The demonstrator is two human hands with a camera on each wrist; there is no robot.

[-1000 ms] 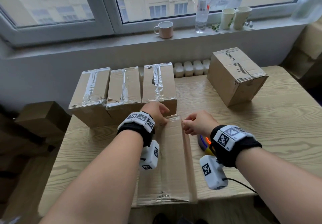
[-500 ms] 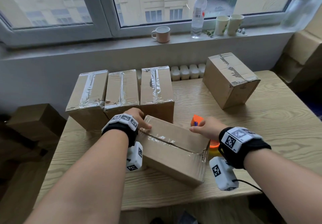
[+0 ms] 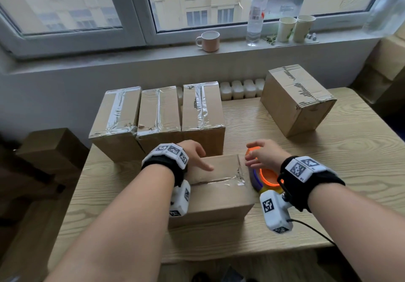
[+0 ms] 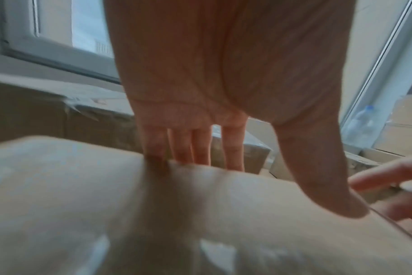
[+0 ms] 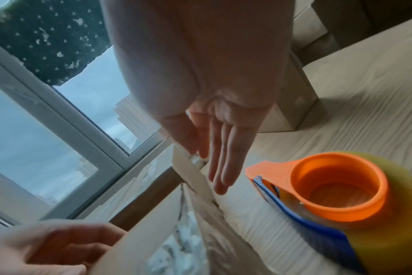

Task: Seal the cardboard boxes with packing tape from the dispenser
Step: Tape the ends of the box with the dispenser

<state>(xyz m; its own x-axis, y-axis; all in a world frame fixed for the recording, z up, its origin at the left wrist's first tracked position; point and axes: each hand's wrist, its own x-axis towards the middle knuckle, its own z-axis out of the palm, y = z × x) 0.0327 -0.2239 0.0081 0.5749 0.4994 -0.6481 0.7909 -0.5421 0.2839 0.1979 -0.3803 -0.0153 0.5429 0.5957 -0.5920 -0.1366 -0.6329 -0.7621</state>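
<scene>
Five cardboard boxes (image 3: 210,191) crowd one wooden table (image 3: 350,161) — window (image 3: 197,1) behind.

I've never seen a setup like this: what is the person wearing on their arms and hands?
Both hands, left hand and right hand, are bare, with no sleeves. Each wrist carries a black wristband topped by a white block with black-and-white square markers. A small white camera box hangs under each wrist; a thin black cable trails from the right one.

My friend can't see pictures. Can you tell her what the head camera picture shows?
Two hands, the left hand and the right hand, reach open over a cardboard box on a wooden table. An orange tape dispenser lies just right of the box. Three taped boxes stand in a row behind.
</scene>
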